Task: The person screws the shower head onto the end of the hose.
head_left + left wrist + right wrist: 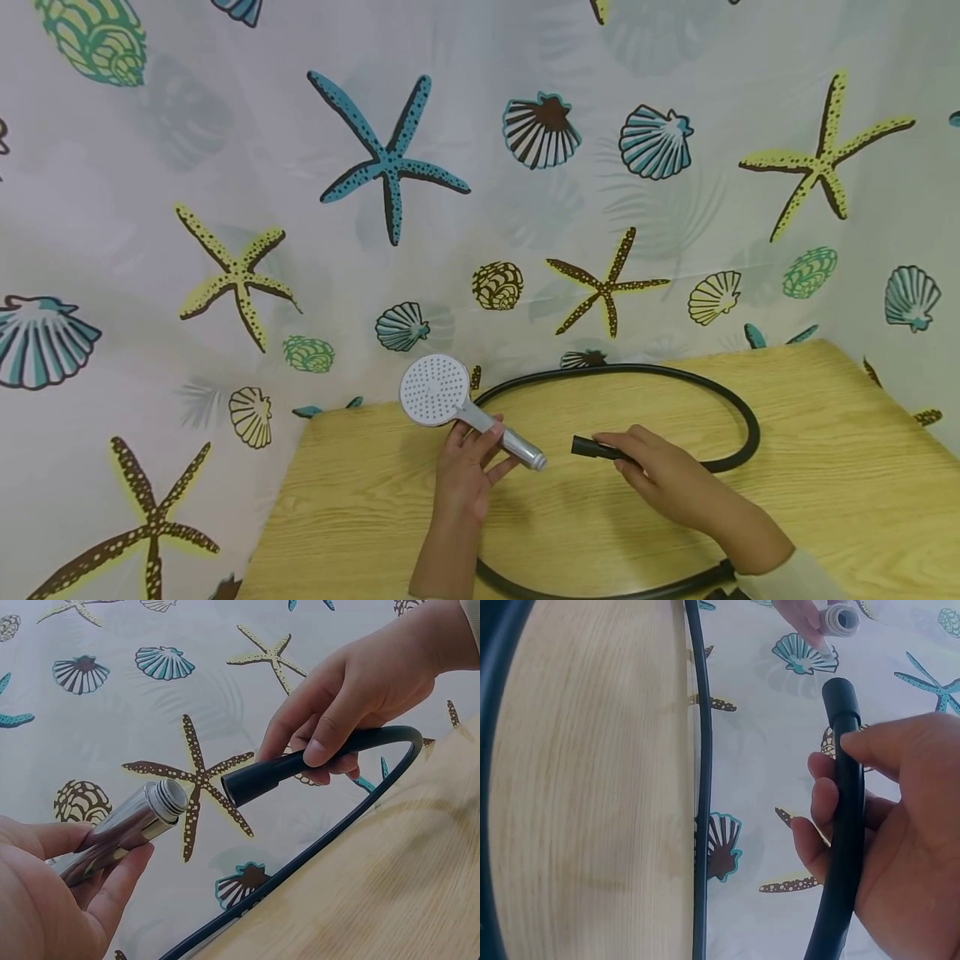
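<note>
A chrome shower head [435, 390] with a round, dotted white face is held by its handle in my left hand [467, 471], fingers and thumb about the grip. Its threaded end [166, 798] points right, toward the hose. My right hand [660, 471] grips a black shower hose just behind its wider end fitting [588, 447]. In the right wrist view, the thumb and fingers wrap the hose [847, 817] below that fitting. A short gap separates the fitting from the threaded handle end, and the two roughly face each other above the table.
The rest of the black hose [738, 417] loops across the wood-grain table [360, 500], out to the back edge and round to the front. Behind the table hangs a white curtain [480, 208] printed with starfish and shells.
</note>
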`<state>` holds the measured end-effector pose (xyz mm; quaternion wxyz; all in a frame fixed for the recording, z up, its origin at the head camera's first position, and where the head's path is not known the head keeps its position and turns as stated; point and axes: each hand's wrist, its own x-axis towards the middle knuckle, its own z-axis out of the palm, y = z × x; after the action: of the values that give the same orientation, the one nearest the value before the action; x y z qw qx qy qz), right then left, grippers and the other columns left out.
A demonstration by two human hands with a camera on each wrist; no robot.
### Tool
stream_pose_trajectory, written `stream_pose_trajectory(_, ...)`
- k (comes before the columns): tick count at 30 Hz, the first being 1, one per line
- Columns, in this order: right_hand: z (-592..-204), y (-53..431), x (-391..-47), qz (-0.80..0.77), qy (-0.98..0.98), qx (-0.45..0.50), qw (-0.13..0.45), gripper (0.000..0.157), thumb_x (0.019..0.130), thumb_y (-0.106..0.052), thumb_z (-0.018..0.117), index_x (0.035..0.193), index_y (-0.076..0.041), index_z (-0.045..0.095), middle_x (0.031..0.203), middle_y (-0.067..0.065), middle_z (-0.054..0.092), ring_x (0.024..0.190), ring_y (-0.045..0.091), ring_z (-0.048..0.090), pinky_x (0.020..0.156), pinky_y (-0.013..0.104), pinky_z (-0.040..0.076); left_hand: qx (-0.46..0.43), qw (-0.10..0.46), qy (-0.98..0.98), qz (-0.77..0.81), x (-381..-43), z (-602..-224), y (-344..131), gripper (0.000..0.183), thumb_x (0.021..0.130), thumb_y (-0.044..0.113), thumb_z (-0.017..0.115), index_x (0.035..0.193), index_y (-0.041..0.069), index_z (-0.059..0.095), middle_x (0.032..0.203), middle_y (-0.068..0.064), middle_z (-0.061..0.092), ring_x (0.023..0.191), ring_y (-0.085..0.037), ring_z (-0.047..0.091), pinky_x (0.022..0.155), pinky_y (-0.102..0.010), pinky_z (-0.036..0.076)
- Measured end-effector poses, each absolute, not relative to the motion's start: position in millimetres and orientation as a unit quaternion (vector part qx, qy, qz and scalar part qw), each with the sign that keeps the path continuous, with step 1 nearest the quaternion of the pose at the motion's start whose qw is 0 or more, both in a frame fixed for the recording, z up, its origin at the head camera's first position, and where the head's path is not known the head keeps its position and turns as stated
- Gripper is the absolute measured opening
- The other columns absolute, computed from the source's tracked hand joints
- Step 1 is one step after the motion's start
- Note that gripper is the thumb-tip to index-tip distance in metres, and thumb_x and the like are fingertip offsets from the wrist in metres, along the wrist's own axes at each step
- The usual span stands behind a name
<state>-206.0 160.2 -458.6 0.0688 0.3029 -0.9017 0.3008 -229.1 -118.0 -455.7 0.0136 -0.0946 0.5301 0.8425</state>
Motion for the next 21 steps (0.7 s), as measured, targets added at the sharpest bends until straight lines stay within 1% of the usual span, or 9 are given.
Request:
stream_pose_trajectory(5,-458.6,159.9,-206.3,0.311,-0.905,0.287,0.039,0.045,0.101,-0.034,0.051,0.143,-0.021,0.045,0.093,-0.010,0.049,0.066,-0.001,0.039,0.057,0.015,0.040,-0.094,0.015,0.526,0.845,-229.7,-456.3,-117.1,0.057,0.088,0.013,0.071,0.138,0.014,0.045,0.134,-0.011,0.057,0.102,-0.017,0.062,0.086,-0.044,0.060)
stream_pose_trajectory(8,-458.5,158.6,-205.9,0.320,-0.906,0.274,0.035,0.050,0.098,-0.044,0.052,0.143,-0.024,0.045,0.091,-0.009,0.048,0.066,0.000,0.040,0.057,0.016,0.040,-0.100,0.014,0.523,0.846,-230.3,-456.7,-116.2,0.055,0.087,0.012,0.072,0.136,0.014,0.046,0.130,-0.009,0.060,0.101,-0.017,0.063,0.085,-0.045,0.060)
stream_pose_trajectory(10,-458.4,157.7,-206.1,0.324,-0.908,0.264,0.040,0.051,0.095,-0.048,0.054,0.141,-0.027,0.047,0.089,-0.008,0.049,0.066,0.001,0.040,0.056,0.016,0.039,-0.105,0.015,0.521,0.847,-230.4,-456.7,-115.3,0.054,0.086,0.012,0.072,0.134,0.014,0.047,0.127,-0.007,0.062,0.101,-0.017,0.064,0.085,-0.045,0.060)
stream_pose_trajectory(15,-459.5,155.4,-207.4,0.319,-0.915,0.239,0.061,0.044,0.093,-0.052,0.056,0.133,-0.035,0.054,0.086,-0.012,0.050,0.064,0.001,0.041,0.054,0.017,0.037,-0.109,0.015,0.516,0.850,-230.2,-457.5,-113.1,0.050,0.084,0.011,0.074,0.128,0.013,0.049,0.126,-0.008,0.062,0.100,-0.017,0.065,0.084,-0.046,0.060)
stream_pose_trajectory(21,-463.1,152.6,-208.3,0.315,-0.914,0.240,0.092,0.030,0.094,-0.049,0.056,0.122,-0.039,0.062,0.082,-0.018,0.049,0.060,0.000,0.039,0.052,0.016,0.037,-0.113,0.025,0.514,0.850,-229.1,-458.8,-111.8,0.049,0.084,0.011,0.074,0.126,0.012,0.048,0.125,-0.008,0.063,0.100,-0.017,0.066,0.084,-0.046,0.061)
